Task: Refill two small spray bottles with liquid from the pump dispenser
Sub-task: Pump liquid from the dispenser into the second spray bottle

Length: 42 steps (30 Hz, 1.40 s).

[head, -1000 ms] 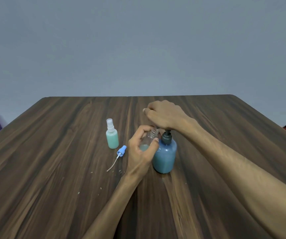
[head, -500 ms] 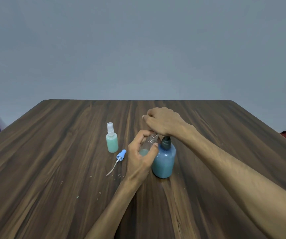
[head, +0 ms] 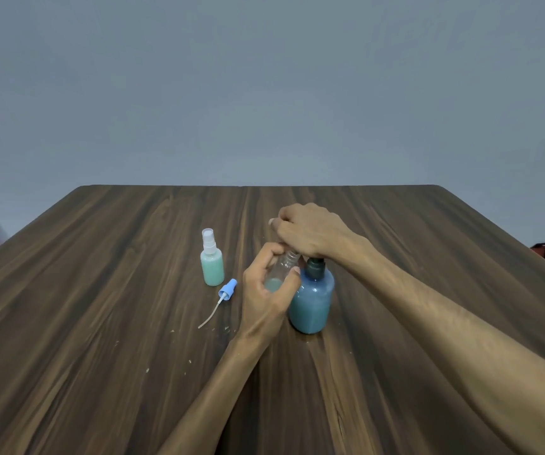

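Our left hand (head: 269,290) wraps the small clear bottle (head: 281,272), tilted against the blue pump dispenser (head: 312,300) mid-table. Our right hand (head: 310,234) curls over the pump head. The bottle looks light, slippery, squeezable; grip its body.

spray bottle (head: 212,266) left — dispenser (head: 312,302) right

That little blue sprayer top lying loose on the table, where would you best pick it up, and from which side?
Judging by its pose, pinch the blue sprayer top across its blue collar, coming from above. It lies on its side on the table, apart from the capped green bottle, and its thin tube trailing toward the near left looks too slender and bendy for a steady grip.
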Available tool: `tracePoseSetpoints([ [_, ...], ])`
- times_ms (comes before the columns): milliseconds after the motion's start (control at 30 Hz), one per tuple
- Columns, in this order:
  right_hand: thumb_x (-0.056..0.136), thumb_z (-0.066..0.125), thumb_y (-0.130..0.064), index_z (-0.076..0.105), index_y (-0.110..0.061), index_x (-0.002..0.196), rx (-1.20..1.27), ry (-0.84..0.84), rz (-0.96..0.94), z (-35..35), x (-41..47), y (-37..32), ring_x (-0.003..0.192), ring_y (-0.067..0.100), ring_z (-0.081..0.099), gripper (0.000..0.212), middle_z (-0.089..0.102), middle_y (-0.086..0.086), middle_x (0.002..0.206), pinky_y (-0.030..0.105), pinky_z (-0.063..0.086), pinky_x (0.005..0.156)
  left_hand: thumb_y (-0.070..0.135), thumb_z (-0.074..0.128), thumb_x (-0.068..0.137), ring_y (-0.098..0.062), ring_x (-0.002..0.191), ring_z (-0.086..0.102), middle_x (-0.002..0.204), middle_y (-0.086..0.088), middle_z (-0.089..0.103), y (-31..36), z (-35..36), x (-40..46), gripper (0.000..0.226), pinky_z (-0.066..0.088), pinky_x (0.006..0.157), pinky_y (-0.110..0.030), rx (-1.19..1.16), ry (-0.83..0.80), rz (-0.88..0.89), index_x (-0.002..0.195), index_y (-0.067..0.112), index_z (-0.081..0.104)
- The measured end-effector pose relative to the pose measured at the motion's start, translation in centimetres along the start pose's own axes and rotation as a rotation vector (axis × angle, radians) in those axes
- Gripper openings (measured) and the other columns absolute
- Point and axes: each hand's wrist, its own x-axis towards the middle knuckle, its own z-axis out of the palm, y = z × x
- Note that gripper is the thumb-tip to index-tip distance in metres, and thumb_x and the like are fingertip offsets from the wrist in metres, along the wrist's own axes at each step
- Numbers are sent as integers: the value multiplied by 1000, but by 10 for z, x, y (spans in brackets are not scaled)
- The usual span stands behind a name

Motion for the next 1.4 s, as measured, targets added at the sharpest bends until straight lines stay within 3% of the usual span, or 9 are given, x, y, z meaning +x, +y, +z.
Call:
tracePoseSetpoints([
  [100,104,39,-43,58,-22,82,38,40,-1,-3,3,3,88,28,61,36,66,-1,88,39,38,74,1,60,86,-8,83,60,84,6,63,2,2,2,12,48,80,-21,2,4,13,97,7,62],
  [333,102,40,-42,60,-23,84,37,53,-11,-3,4,3,86,27,61,33,64,-2,85,39,39,73,3,60,86,-10,84,62,85,-1,65,0,2,1,10,50,79,-23,-1,11,14,96,5,62],
  [500,101,41,-41,65,-22,94,3,-25,3,2,2,1,88,27,61,31,68,1,94,39,40,74,1,60,86,-10,82,59,84,-6,62,-1,2,1,11,49,77,-22,-7,8,-1,96,4,61],
  [600,101,40,-43,61,-24,87,23,34,-6,-3,4,2,88,27,62,32,67,0,91,39,39,73,1,60,87,-16,84,62,87,-6,65,0,2,2,11,51,79,-24,5,15,34,97,2,62],
  [700,101,41,-42,63,-24,90,13,-28,9,1,3,0,89,28,61,31,66,0,91,39,39,74,8,62,87,-24,83,60,86,-7,63,-1,3,1,12,50,78,-27,0,8,13,98,2,61],
  [767,102,41,-42,65,-22,93,6,-22,-3,1,1,0,88,26,62,32,66,-2,89,38,39,73,16,62,86,-17,82,61,86,-4,64,0,2,-2,16,50,77,-25,-4,26,18,98,4,62],
  [867,102,41,-43,63,-22,92,47,52,11,-4,2,4,89,26,61,32,66,-2,90,38,38,73,7,62,86,-8,84,63,87,-1,66,1,5,-1,12,51,79,-21,11,41,43,97,3,63],
  [1200,101,41,-42,66,-21,101,8,-22,16,0,2,2,93,28,62,33,69,2,100,39,41,76,18,61,86,-9,84,63,87,0,65,1,8,-3,19,50,80,-20,-7,51,25,99,4,62],
  [1400,101,43,-42,63,-23,92,34,47,-13,-5,4,2,88,25,62,29,67,-2,88,39,40,75,15,62,86,-4,85,63,88,3,66,0,6,-4,15,50,79,-17,13,66,34,98,6,62],
])
